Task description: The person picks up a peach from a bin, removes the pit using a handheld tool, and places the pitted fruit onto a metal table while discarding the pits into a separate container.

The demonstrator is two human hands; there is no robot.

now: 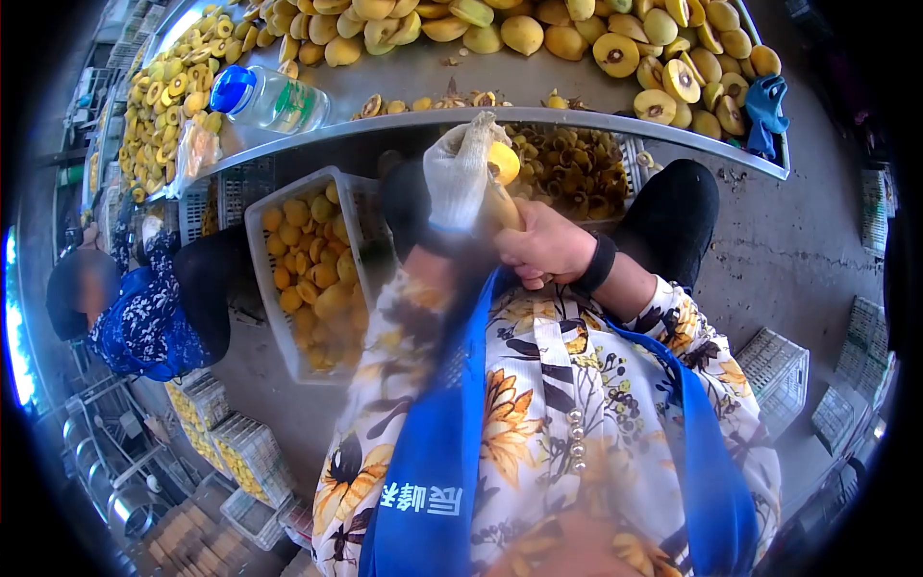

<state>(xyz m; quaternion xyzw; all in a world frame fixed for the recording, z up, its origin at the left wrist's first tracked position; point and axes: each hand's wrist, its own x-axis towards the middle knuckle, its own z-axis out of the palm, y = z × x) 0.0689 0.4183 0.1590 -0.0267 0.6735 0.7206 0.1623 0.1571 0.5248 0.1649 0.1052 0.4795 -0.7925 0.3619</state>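
My left hand [458, 183], in a white knit glove, is closed around a yellow peach half [504, 163] just below the table's front edge. My bare right hand [550, 244], with a black band at the wrist, is wrapped round the wooden handle of a pitting tool [506, 207]. The tool's tip meets the peach half, and its working end is mostly hidden there. Below and behind my hands is a crate of dark peach pits and scraps [577, 168]. To the left, a white crate [252, 231] holds many yellow peach halves.
A metal table [385, 82] carries heaps of cut peaches [663, 72], a water bottle with a blue cap [274, 99] and a blue cloth [765, 113] at its right corner. A co-worker [154, 308] sits at the left. Stacked crates [774, 375] stand on the right.
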